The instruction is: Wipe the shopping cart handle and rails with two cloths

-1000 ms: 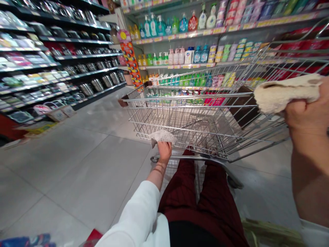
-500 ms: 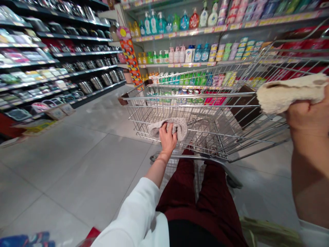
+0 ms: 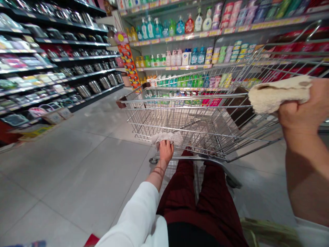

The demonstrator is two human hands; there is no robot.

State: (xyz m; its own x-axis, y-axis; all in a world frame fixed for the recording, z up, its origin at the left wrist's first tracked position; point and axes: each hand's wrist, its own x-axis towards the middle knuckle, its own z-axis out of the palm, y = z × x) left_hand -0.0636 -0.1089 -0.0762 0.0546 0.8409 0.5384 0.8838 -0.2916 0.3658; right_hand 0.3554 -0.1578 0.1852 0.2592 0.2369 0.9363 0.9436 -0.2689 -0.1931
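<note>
A metal wire shopping cart [image 3: 180,129] stands sideways right in front of me. My left hand [image 3: 166,150] is closed on a pale dotted cloth [image 3: 171,138], pressing it against the lower side wires of the basket. On the right, my right hand [image 3: 299,109] grips a cream, fluffy cloth [image 3: 276,96], folded over by the cart's upper side rail. My right fingers are partly hidden by the cloth. Inside, the visible part of the cart's basket shows only bare wire.
Shelves of pump bottles [image 3: 177,58] run behind the cart. To the left, dark racks hold metal pots [image 3: 95,86] and packaged goods. Grey floor tiles [image 3: 77,178] lie at my left. A cart wheel [image 3: 153,160] is near my legs. A red object [image 3: 92,240] lies at the bottom edge.
My left hand has moved down the cart's side with the dotted cloth, which is now more bunched. My right hand and its cloth appear slightly further left, as the view shifts a little.
</note>
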